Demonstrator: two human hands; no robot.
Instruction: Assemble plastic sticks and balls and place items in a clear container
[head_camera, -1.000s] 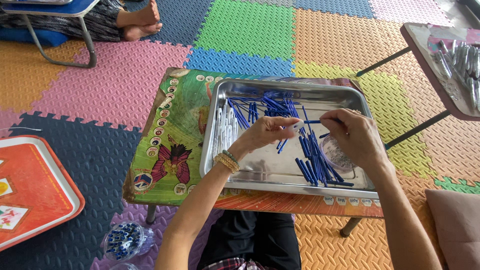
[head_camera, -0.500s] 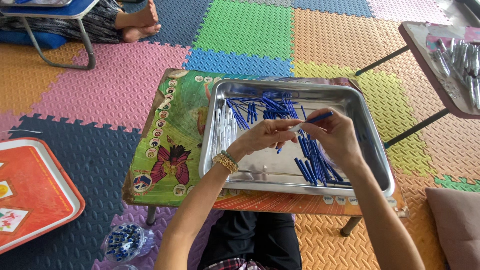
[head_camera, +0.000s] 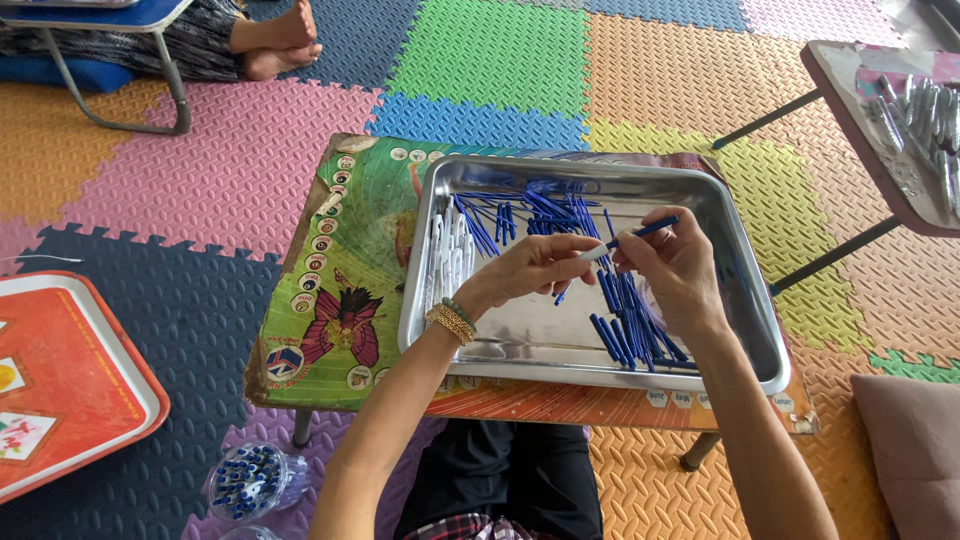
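Floor = interlocking foam puzzle mats (head_camera: 480, 50) in green, orange, pink, blue, dark navy, w/ textured surface, even daylight. Low folding bench with a green printed top (head_camera: 350, 260) sits under the hands, metal legs below. Far left of the left hand: red-orange rectangular tray-table (head_camera: 60, 390). Up and left: blue-topped folding table on grey tube legs (head_camera: 100, 20). Right of the right hand: pink-edged low table (head_camera: 850, 110) on dark legs. Lower right corner: beige cushion (head_camera: 915, 450).

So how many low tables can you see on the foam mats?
4: the green table under the metal tray, a red one at left, a blue one top left, a grey one at right. More may sit off-frame.
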